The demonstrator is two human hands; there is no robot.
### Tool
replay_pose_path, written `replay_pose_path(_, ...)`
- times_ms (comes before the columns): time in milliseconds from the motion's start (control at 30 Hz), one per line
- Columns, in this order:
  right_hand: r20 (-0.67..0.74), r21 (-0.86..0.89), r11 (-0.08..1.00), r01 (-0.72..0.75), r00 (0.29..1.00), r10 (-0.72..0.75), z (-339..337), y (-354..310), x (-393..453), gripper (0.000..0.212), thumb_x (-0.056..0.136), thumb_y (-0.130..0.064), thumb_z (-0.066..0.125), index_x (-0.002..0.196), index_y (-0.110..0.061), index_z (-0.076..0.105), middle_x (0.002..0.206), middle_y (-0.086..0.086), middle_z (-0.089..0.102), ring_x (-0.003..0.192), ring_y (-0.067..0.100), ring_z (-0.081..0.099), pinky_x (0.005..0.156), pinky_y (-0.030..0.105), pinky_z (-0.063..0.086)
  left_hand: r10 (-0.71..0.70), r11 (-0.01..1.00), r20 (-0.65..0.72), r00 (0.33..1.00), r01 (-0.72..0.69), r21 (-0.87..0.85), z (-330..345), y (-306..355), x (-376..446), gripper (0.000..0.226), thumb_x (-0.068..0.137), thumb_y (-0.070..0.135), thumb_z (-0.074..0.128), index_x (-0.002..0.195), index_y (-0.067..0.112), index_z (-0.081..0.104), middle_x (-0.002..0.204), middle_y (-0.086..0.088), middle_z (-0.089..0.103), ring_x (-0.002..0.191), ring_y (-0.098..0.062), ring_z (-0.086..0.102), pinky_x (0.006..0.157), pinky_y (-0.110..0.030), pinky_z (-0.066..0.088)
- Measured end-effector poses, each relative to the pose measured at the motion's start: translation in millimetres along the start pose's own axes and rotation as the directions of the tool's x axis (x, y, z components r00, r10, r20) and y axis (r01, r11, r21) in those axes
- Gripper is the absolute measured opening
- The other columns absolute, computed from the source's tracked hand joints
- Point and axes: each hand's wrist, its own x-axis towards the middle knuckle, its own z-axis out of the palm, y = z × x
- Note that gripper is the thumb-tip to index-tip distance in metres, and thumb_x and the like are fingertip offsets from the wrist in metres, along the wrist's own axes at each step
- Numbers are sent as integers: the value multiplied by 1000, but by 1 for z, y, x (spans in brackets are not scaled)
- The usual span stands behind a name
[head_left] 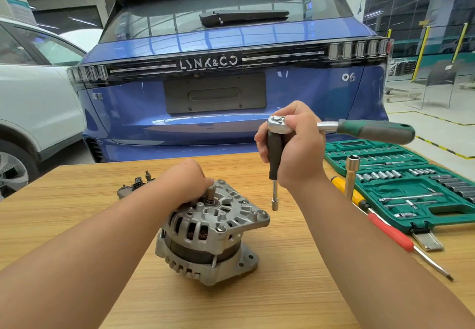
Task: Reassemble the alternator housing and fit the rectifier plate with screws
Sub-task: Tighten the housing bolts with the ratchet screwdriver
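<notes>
The grey alternator (213,233) stands on the wooden table (77,200), shaft end up, with its two housing halves together. My left hand (187,184) rests on its far top edge, fingers curled over the rim. My right hand (290,146) is raised above and right of it. It grips a ratchet wrench (359,128) with a green handle and a black-handled extension, whose small socket (275,204) hangs clear of the housing. The rectifier plate (133,184) lies behind my left wrist, partly hidden.
A green socket set case (401,182) lies open at the right. Beside it are a tall socket (350,174), a yellow-handled tool (352,195) and a red-handled screwdriver (401,238). A blue car (231,84) stands just beyond the table's far edge, a white car (30,92) to the left.
</notes>
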Motion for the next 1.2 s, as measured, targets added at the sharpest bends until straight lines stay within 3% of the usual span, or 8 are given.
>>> replay_pose_path(167, -48, 22, 999, -36, 998, 37, -1, 0, 0, 13, 79, -16, 39, 71, -7, 44, 57, 19, 60, 43, 25, 45, 43, 29, 33, -12, 985, 59, 998, 2, 171, 1, 5, -2, 36, 110, 32, 44, 136, 10, 58, 98, -7, 67, 77, -23, 59, 60, -29, 44)
replay_pose_path(300, -80, 112, 994, -3, 997, 12, 1, -5, 3, 15, 78, -17, 39, 67, -12, 47, 54, 20, 54, 42, 25, 41, 42, 28, 32, 9, 986, 41, 999, -15, 165, 2, 3, 0, 40, 109, 41, 44, 123, 9, 64, 91, -6, 66, 67, -19, 57, 52, -27, 42)
replay_pose_path(467, -95, 303, 952, 50, 995, -23, 4, -13, 1, 13, 77, -19, 37, 69, -14, 47, 53, 15, 52, 42, 23, 42, 46, 24, 34, 138, 981, 24, 990, -140, 136, 5, 1, 2, 31, 107, 43, 46, 108, 19, 66, 82, 0, 68, 60, -14, 57, 44, -25, 38)
replay_pose_path(600, -104, 382, 924, 32, 995, 8, 4, -17, 1, 13, 80, -19, 34, 74, -12, 42, 53, 13, 50, 42, 21, 41, 47, 24, 33, 238, 961, 28, 971, -239, 138, 5, 2, 3, 27, 105, 48, 48, 108, 27, 63, 85, 8, 64, 70, -9, 58, 50, -25, 39)
replay_pose_path(833, -90, 408, 905, -118, 982, 169, 4, -17, 2, 23, 88, -19, 28, 71, -12, 41, 54, 11, 49, 42, 21, 39, 47, 24, 31, 250, 962, 28, 968, -252, 103, 6, 2, 3, 21, 104, 50, 49, 101, 30, 58, 87, 7, 64, 73, -9, 58, 53, -26, 42)
replay_pose_path(1200, -49, 433, 873, -224, 961, 271, -7, -8, 9, 33, 87, -24, 32, 60, -16, 49, 56, 9, 51, 43, 21, 40, 46, 24, 33, 248, 963, 24, 969, -249, 105, 5, 3, 1, 22, 104, 49, 49, 101, 30, 57, 83, 4, 65, 65, -11, 57, 48, -25, 38)
